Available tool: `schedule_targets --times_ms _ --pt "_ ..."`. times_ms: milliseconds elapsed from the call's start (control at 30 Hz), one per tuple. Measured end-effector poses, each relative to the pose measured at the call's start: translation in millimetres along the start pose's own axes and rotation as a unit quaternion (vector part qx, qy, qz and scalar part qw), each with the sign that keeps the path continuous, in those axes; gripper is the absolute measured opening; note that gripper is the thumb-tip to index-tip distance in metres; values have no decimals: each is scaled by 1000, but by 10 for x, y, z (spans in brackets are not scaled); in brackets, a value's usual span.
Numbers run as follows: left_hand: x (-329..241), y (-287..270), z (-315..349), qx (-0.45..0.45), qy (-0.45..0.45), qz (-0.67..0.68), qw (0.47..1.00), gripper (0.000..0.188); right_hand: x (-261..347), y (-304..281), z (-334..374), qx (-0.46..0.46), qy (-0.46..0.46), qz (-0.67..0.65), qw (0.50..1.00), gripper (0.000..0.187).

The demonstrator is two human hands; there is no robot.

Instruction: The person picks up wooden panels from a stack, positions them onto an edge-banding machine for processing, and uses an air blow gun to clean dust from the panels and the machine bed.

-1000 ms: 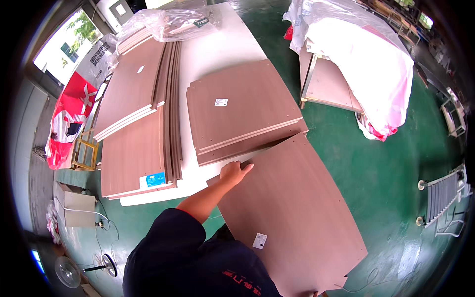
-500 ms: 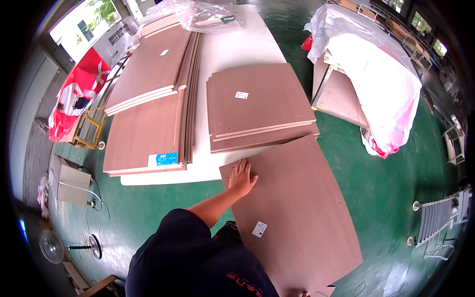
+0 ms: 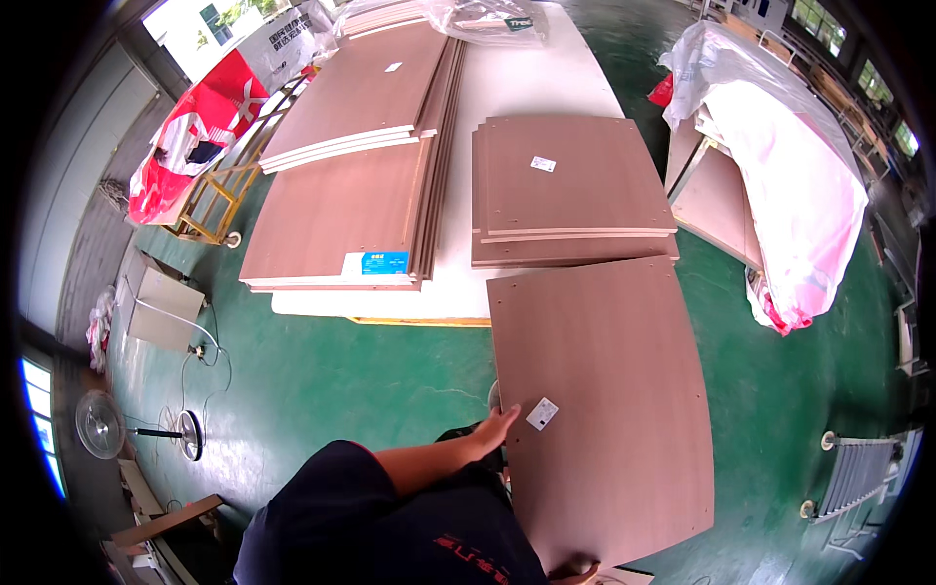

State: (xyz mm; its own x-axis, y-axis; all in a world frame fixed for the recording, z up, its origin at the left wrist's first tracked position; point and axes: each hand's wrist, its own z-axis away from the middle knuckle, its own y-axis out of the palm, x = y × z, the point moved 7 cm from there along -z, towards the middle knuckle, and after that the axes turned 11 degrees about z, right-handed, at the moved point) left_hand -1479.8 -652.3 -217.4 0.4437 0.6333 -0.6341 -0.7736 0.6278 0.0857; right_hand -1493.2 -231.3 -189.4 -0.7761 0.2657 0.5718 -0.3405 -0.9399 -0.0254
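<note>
Brown and rectangular, a flat panel (image 3: 604,380) meets the left hand (image 3: 490,435) and right hand (image 3: 577,569) at its edges, white label (image 3: 542,413) just right of the left fingers; whether either grips, I cannot tell.

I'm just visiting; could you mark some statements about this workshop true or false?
1. The left hand is at the near panel's left edge. True.
2. The floor is red. False: it is green.
3. The blue label is on the right stack. False: it is on the left stack.
4. Clear plastic film lies toward the table's far end. True.
5. The near panel has no sticker. False: a white sticker is on it.
</note>
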Motion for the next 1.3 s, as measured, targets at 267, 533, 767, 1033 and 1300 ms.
schedule_targets --times_ms 267,533,767,1033,1300 --pt "-404 56 325 -145 28 -36 988 90 -194 119 304 -17 29 -54 998 40" --pt "-538 -90 -29 -93 61 -33 993 83 -585 58 60 -4 61 -70 996 20" --pt "-600 -301 -443 -107 82 -40 990 83 -723 533 76 341 215 -331 853 18" --pt "-1388 -523 -802 -116 53 -71 989 83 -505 1535 165 205 49 -18 977 62" --pt "-736 -715 -605 1 36 -27 999 58 -370 2380 -103 212 87 58 972 66"
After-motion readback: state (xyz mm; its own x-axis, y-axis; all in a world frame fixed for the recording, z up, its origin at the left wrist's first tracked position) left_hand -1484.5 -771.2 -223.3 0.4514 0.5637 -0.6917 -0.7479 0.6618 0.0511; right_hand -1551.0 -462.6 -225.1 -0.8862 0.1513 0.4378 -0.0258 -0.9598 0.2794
